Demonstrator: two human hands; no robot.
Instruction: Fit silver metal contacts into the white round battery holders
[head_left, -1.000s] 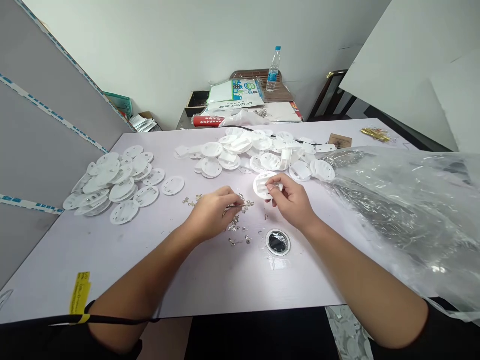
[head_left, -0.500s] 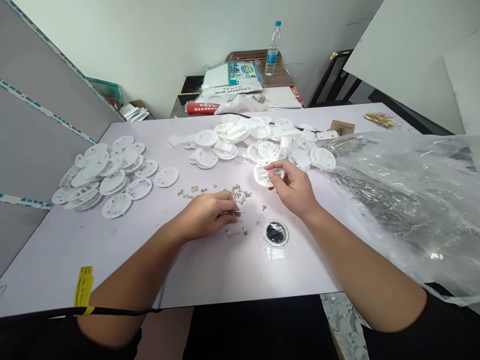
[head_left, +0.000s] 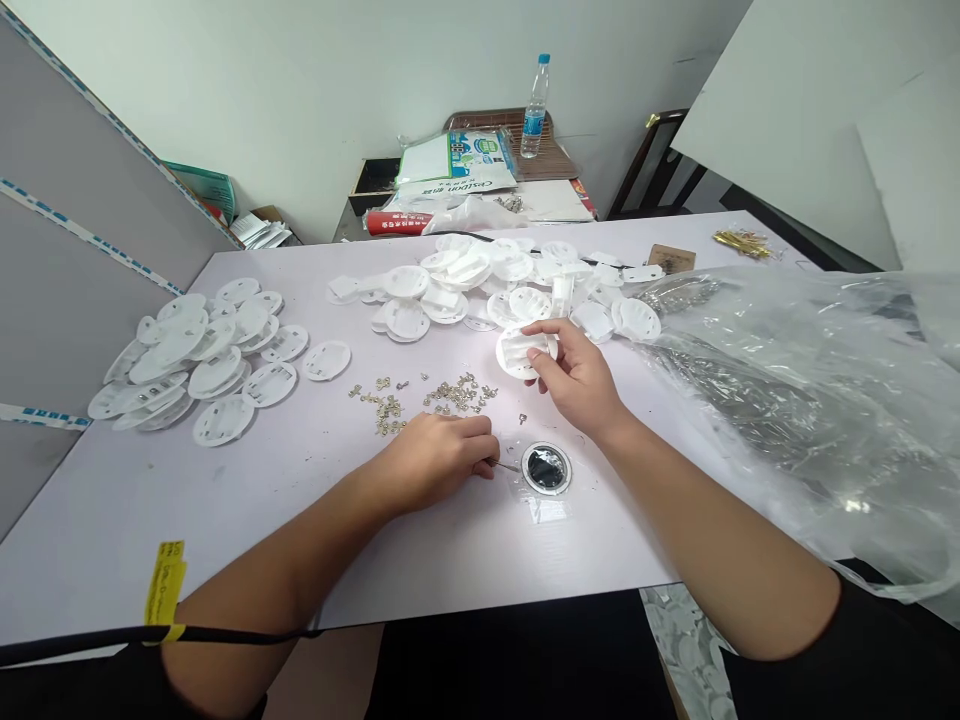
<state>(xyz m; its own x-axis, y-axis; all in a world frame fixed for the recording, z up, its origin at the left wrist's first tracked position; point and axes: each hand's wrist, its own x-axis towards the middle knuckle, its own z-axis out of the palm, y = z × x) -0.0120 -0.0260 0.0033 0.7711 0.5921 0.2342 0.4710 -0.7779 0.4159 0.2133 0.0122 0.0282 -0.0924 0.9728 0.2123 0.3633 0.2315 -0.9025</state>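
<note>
My right hand (head_left: 574,380) is closed on a white round plastic disc (head_left: 517,352) with raised ribs, thumb on its face, raised in front of a heap of similar discs (head_left: 450,275). Low over the table, my left hand (head_left: 442,455) pinches a thin metal tool (head_left: 507,466), mostly hidden by the fingers. The tool's tip points right at a small round dish (head_left: 546,468) with a dark centre and pale rim. Just beyond my left hand lie small metal pieces (head_left: 461,393) in loose clusters. One single piece (head_left: 523,419) sits apart, between the hands.
Another pile of white discs (head_left: 217,350) covers the table's left side. A large clear plastic bag (head_left: 795,400) spreads over the right. Gold-coloured pieces (head_left: 742,243) and a brown card (head_left: 671,259) lie at the back right. A black cable (head_left: 240,634) crosses by my left arm.
My left hand has moved right and slightly down from the metal pieces, bringing the tool's tip to the round dish. My right hand still holds the disc in nearly the same place.
</note>
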